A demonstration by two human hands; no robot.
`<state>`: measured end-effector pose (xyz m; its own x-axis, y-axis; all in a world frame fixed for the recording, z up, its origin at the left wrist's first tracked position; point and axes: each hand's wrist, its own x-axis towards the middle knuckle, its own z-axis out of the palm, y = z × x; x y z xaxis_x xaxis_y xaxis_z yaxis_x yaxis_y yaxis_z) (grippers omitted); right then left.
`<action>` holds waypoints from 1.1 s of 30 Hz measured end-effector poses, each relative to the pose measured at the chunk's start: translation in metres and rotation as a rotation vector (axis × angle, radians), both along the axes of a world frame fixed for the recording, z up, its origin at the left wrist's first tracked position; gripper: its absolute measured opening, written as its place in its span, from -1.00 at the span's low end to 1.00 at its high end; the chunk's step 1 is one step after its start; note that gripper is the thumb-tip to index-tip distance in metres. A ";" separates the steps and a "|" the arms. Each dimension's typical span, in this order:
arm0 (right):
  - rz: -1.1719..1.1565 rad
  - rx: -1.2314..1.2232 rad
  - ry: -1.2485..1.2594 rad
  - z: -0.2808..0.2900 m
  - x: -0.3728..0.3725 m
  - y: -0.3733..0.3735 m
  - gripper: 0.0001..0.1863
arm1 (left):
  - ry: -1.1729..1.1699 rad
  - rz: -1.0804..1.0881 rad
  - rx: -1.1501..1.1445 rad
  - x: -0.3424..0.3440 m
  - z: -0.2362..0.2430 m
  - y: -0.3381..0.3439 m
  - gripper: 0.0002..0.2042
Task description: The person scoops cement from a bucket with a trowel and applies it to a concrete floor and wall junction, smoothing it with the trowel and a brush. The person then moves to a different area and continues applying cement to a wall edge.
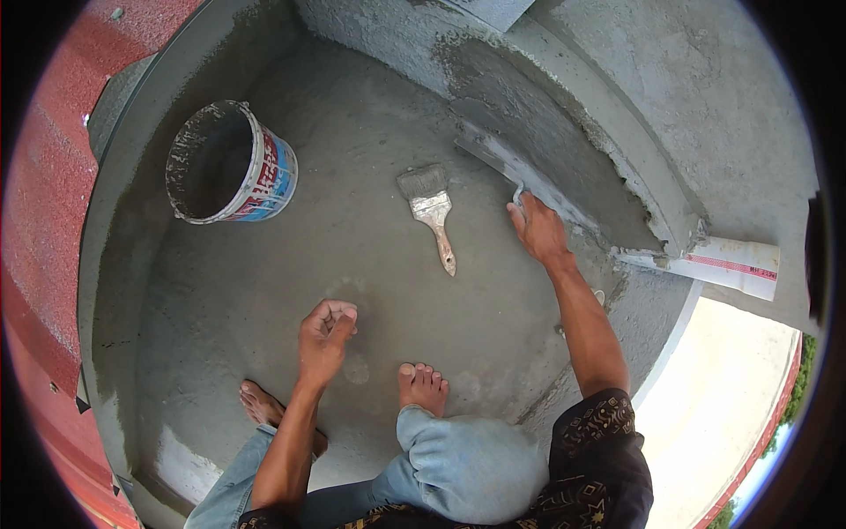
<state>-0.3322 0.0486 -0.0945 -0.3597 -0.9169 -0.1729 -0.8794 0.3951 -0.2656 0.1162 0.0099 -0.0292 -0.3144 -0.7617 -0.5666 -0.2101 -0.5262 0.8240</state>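
My right hand point(539, 227) grips the handle of a plastering trowel point(490, 153). Its long flat blade lies along the foot of the right-hand wall, against the damp grey cement. Over the floor in front of me, my left hand point(324, 342) is curled closed, with nothing visible in it. Between the two hands and a little farther off, a wide paintbrush point(432, 208) rests on the floor, its bristles grey and its handle pointing toward me. Neither hand touches the brush.
A cement-smeared bucket point(275, 181) stands at the far left. Low cement walls point(564, 132) enclose the wet-looking floor point(352, 238). On the right, a white pipe point(736, 267) sticks out through the wall. Red roofing sheet point(48, 176) lies beyond the left wall. My bare feet point(423, 388) are near.
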 end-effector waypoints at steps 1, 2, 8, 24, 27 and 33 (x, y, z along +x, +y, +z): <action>0.005 0.019 0.009 -0.007 -0.005 -0.003 -0.59 | -0.005 0.002 0.004 -0.001 -0.001 0.001 -0.79; 0.010 0.030 0.025 -0.008 -0.005 -0.008 -0.59 | -0.009 0.006 0.001 0.001 -0.002 0.002 -0.79; 0.065 0.057 0.085 -0.011 -0.022 -0.026 -0.57 | -0.019 0.010 0.015 0.002 -0.008 0.009 -0.80; -0.086 -0.204 0.026 -0.013 0.031 -0.080 -0.64 | -0.014 -0.052 -0.045 -0.019 0.000 0.008 -0.79; -0.101 -0.205 0.048 -0.006 0.032 -0.077 -0.63 | -0.023 -0.041 -0.040 -0.018 0.002 0.007 -0.80; -0.149 -0.231 0.083 -0.004 0.030 -0.067 -0.62 | -0.010 -0.039 -0.059 -0.014 0.004 0.005 -0.80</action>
<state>-0.3019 -0.0182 -0.0984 -0.4978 -0.8645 0.0695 -0.8385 0.4593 -0.2933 0.1025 0.0152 -0.0254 -0.3393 -0.7807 -0.5247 -0.2382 -0.4684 0.8508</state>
